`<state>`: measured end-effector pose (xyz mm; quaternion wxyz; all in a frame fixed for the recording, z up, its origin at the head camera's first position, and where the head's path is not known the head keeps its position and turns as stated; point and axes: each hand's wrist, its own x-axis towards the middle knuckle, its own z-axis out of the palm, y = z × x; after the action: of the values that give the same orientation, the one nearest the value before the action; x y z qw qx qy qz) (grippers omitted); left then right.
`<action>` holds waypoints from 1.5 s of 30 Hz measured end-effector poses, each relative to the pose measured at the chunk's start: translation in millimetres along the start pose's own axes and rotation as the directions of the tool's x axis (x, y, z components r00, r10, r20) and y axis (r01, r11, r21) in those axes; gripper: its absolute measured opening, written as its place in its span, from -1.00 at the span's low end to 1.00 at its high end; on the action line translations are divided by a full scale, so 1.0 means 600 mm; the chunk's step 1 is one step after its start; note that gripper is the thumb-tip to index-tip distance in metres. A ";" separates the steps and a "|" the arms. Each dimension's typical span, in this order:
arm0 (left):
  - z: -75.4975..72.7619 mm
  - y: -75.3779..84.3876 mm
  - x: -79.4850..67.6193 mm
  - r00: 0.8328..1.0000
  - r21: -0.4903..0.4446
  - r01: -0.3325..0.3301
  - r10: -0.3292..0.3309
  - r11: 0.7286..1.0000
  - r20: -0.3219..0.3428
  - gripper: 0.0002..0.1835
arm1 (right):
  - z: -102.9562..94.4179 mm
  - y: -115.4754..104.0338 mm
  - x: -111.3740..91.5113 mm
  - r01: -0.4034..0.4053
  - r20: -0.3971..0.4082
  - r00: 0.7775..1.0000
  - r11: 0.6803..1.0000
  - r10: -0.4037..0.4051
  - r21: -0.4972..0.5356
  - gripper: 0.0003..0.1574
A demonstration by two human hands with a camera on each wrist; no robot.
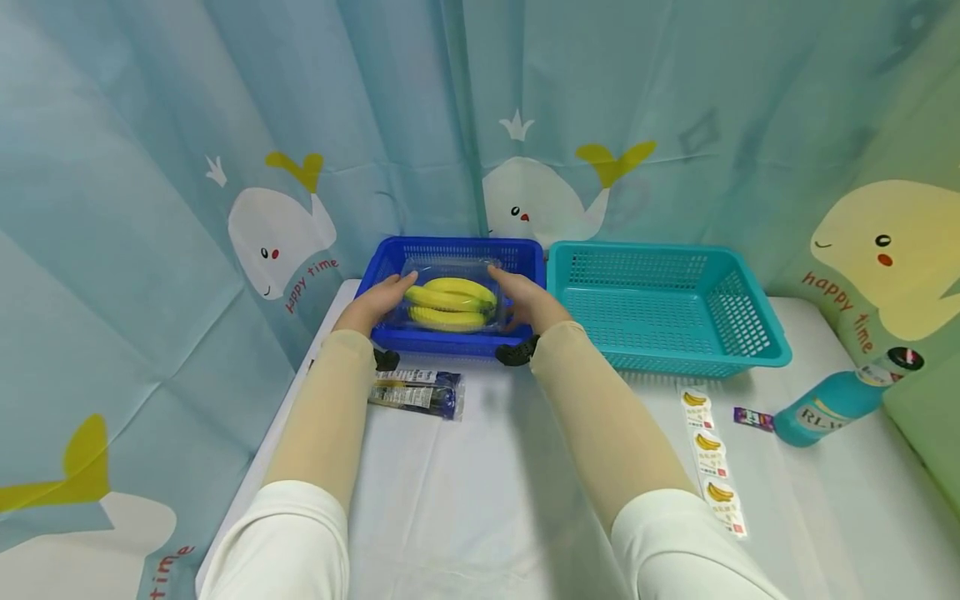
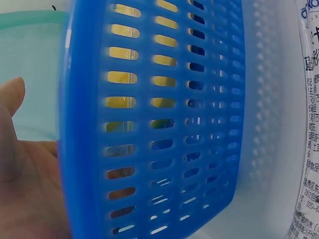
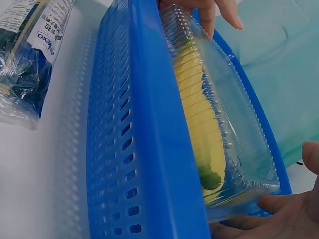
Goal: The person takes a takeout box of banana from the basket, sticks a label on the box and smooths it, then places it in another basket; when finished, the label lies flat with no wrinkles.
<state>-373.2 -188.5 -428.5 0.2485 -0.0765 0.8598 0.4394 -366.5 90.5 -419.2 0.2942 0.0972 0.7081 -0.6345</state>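
A clear plastic box [image 1: 455, 268] of yellow bananas [image 1: 450, 298] sits inside the blue basket [image 1: 457, 343] at the back of the table. My left hand [image 1: 380, 302] is at the box's left end, inside the basket's rim. At the opposite end is my right hand [image 1: 531, 302]. In the right wrist view, the right hand [image 3: 289, 211] has its fingers extended low against the box's end, with the thumb raised away from it. The left hand [image 2: 32, 179] also holds its thumb up and apart, its fingers partly hidden behind the basket wall.
A teal basket [image 1: 637, 329] stands right beside the blue one. In front of the blue basket lies a clear and dark-blue package [image 1: 420, 392]. Toward the right are a strip of banana stickers [image 1: 708, 454], a small purple packet [image 1: 753, 418] and a tilted blue bottle [image 1: 832, 404]. Curtains surround the table.
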 end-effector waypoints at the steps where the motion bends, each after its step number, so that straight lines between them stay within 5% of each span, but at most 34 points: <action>1: 0.000 0.001 0.001 1.000 0.000 0.002 -0.002 1.000 -0.002 0.15 | 0.000 0.000 0.000 -0.005 -0.003 1.000 1.000 0.005 0.006 -0.02; 8: -0.001 0.006 0.000 1.000 0.000 0.022 -0.022 1.000 -0.003 0.15 | 0.002 -0.003 0.002 -0.028 -0.015 0.999 0.999 0.028 0.040 -0.04; 15: -0.003 0.011 -0.004 1.000 0.005 -0.025 0.025 1.000 -0.001 0.13 | 0.001 -0.003 0.005 -0.019 -0.021 1.000 0.998 0.020 0.064 -0.04; 24: -0.012 0.027 -0.032 0.997 -0.015 -0.062 0.062 0.998 -0.039 0.05 | 0.003 -0.016 -0.011 0.086 -0.010 0.996 0.996 -0.086 -0.006 -0.02; 34: -0.019 0.053 -0.069 0.984 -0.071 -0.170 0.166 0.983 -0.063 -0.02 | -0.018 -0.024 -0.056 0.179 -0.034 0.982 0.976 -0.184 -0.125 -0.03; 39: -0.014 0.052 -0.087 0.983 -0.058 -0.168 0.163 0.984 -0.083 0.01 | -0.020 -0.023 -0.089 0.224 -0.022 0.972 0.953 -0.233 -0.205 -0.06; 45: 0.001 0.049 -0.124 0.973 -0.108 -0.218 0.207 0.970 -0.104 -0.17 | -0.027 -0.009 -0.134 0.260 -0.027 0.960 0.929 -0.277 -0.262 -0.08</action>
<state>-319.0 -176.8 -370.6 0.1550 -0.0187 0.8460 0.5098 -309.2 124.2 -370.8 0.1918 -0.0192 0.7997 -0.5686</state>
